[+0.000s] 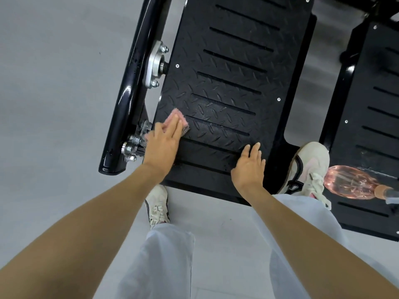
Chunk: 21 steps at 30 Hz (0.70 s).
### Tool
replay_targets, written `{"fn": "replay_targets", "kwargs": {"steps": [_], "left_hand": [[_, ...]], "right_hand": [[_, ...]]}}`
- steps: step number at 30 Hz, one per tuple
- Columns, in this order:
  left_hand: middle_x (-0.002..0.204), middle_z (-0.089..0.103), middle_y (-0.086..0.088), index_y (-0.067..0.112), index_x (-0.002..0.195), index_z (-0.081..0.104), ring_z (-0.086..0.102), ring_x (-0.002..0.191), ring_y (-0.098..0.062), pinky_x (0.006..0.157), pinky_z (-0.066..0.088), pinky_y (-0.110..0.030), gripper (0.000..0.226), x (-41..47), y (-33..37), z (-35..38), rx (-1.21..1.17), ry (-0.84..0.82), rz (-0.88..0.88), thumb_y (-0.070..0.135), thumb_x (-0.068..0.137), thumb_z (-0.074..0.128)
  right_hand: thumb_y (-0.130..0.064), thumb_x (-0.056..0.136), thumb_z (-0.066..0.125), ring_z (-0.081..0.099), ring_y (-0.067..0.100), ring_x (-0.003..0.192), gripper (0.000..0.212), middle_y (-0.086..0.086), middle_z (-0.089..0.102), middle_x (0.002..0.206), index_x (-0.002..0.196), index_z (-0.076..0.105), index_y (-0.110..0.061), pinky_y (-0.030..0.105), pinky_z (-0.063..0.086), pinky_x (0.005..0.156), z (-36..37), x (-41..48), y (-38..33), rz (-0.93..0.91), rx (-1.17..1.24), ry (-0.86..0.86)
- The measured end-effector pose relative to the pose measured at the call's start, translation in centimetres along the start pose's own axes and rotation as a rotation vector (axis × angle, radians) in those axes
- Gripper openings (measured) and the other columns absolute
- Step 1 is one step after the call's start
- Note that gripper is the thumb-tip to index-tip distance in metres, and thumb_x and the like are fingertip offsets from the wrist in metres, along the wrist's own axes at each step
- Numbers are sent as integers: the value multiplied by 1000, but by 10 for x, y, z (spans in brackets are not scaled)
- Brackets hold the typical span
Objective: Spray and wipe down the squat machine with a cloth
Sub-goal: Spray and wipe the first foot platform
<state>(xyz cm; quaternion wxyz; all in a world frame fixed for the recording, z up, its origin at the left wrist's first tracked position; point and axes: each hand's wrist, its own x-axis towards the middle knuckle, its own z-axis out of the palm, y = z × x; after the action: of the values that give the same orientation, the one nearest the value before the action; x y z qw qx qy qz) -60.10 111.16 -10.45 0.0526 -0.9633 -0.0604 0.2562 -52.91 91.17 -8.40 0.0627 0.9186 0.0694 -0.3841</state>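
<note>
plate (233, 83): black treaded footplate of the squat machine; both my hands lie on its near end.
frame (127, 87): glossy black tube along the plate's left side, its bolts just beside my left hand.
bottle (354, 183): pink, lying on the second plate (371, 117), right of my right shoe (306, 167).
left hand (164, 143): fingers straight, pressing the cloth down near the plate's left edge.
right hand (250, 167): flat on the plate, grasping nothing.
cloth (176, 117): pink, mostly under my left fingers.

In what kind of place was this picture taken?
Probably a gym: a slotted black checker-plate metal footplate, beside a glossy black steel frame tube with bolts, stands on a plain grey floor, as a squat machine's platform would.
</note>
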Motion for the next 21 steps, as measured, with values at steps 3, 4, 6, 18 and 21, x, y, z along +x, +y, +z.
{"fn": "replay_targets", "kwargs": {"steps": [3,4,6,18,21], "left_hand": [[159,-3,-9,11,151,-6,37,106,-27,86,42,-36,79,-8,18,4,-7,22,179,9,94,48],[159,-5,-9,11,151,-7,36,109,-28,89,41,-38,79,-9,18,4,36,25,312,8,94,47],[160,-7,-7,12,151,-8,36,115,-29,93,40,-40,80,-8,6,4,126,37,501,6,94,47],[160,-7,-5,13,152,-8,37,114,-26,93,40,-36,81,-18,-12,12,75,-4,281,8,93,48],[160,-8,-3,15,152,-9,35,117,-25,93,40,-37,87,-20,-33,15,107,-21,286,5,90,50]], "right_hand": [[-21,93,58,2,35,147,84,22,-9,157,151,0,-3,45,10,120,1,-1,-1,7,7,10],[-21,93,58,2,35,147,84,22,-9,157,151,1,-3,45,10,120,1,-1,-1,8,8,12],[-19,93,57,2,36,146,82,22,-9,157,151,2,-3,44,9,120,0,-1,-1,8,13,12],[-9,90,58,-4,34,147,86,23,-13,156,151,-4,-4,43,6,120,9,-4,2,-3,13,51],[-12,91,59,-3,35,147,86,23,-14,156,151,-3,-3,44,6,120,8,-2,0,2,21,42]]}}
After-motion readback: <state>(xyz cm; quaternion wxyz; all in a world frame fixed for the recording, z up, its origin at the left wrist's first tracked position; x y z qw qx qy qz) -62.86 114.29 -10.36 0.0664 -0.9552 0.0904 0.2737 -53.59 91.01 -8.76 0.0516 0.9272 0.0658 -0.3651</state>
